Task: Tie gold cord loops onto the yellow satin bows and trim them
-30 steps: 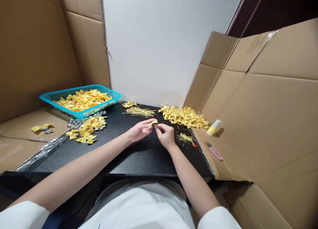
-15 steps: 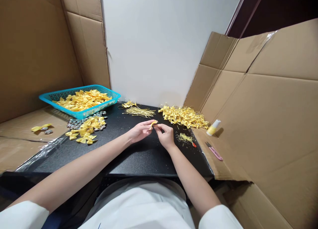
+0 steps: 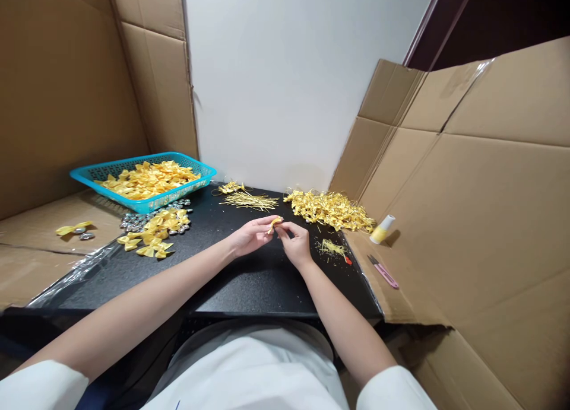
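Observation:
Above the middle of the black table, my left hand (image 3: 252,235) is closed on a small yellow ribbon bow (image 3: 275,223), pinched between thumb and fingers. My right hand (image 3: 295,242) meets it from the right, its thumb and fingertips pinched together at the bow's edge. Whether a tie or thread lies in the right fingertips is too small to tell. To the left lie loose yellow bows (image 3: 155,248) among several shiny silver beads (image 3: 133,221). Beyond my hands is a bundle of thin gold ties (image 3: 252,200).
A turquoise basket (image 3: 146,206) of yellow bows stands back left. A heap of bows with gold ties (image 3: 332,210) lies back right. On cardboard at right are a yellow thread spool (image 3: 382,229) and pink thread snips (image 3: 383,272), near yellow thread scraps (image 3: 332,247). Cardboard walls flank both sides.
Hardly anything differs: my right hand has shifted very slightly at the bow, while my left hand keeps its hold. The view has tilted a trace.

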`<state>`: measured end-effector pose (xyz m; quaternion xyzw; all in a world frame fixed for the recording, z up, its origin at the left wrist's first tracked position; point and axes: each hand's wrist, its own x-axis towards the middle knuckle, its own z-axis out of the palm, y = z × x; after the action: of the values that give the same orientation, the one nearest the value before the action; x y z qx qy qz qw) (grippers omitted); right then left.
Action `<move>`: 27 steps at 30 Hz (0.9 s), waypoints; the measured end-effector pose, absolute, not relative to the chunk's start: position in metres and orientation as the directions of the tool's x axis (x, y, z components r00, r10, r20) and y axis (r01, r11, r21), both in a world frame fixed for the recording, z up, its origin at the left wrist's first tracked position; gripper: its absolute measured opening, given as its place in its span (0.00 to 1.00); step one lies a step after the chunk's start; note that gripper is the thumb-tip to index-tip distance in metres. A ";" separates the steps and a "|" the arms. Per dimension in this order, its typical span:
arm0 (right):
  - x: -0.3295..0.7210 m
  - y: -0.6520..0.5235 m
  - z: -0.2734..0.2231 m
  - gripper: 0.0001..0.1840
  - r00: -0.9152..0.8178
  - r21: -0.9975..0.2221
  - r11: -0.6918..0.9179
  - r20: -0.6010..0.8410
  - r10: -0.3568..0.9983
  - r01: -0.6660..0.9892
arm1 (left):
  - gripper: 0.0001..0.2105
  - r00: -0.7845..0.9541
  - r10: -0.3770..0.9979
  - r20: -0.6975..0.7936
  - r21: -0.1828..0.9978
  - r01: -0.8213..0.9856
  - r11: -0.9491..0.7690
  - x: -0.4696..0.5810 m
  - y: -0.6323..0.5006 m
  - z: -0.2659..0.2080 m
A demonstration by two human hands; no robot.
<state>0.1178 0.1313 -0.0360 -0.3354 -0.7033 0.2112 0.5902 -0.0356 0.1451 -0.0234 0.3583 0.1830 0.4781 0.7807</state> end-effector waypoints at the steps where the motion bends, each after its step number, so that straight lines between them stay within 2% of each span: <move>1: 0.117 0.132 -0.036 0.11 -0.080 -0.692 0.691 0.692 0.717 0.209 | 0.14 0.478 0.877 0.056 0.731 -0.618 0.290 -0.036 0.145 -0.022; 5: 0.116 0.138 -0.037 0.09 -0.065 -0.656 0.742 0.741 0.668 0.138 | 0.12 0.475 0.878 0.055 0.710 -0.637 0.300 -0.036 0.144 -0.019; 11: 0.117 0.141 -0.039 0.10 -0.089 -0.711 0.701 0.696 0.712 0.056 | 0.12 0.486 0.871 0.070 0.715 -0.634 0.297 -0.036 0.146 -0.019; 27: 0.118 0.135 -0.033 0.08 -0.099 -0.701 0.711 0.713 0.694 -0.064 | 0.13 0.471 0.880 0.060 0.746 -0.607 0.274 -0.034 0.144 -0.019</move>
<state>0.1178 0.1347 -0.0335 -0.2325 -0.6774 0.3010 0.6297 -0.0340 0.1440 -0.0192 0.3653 0.1870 0.4793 0.7758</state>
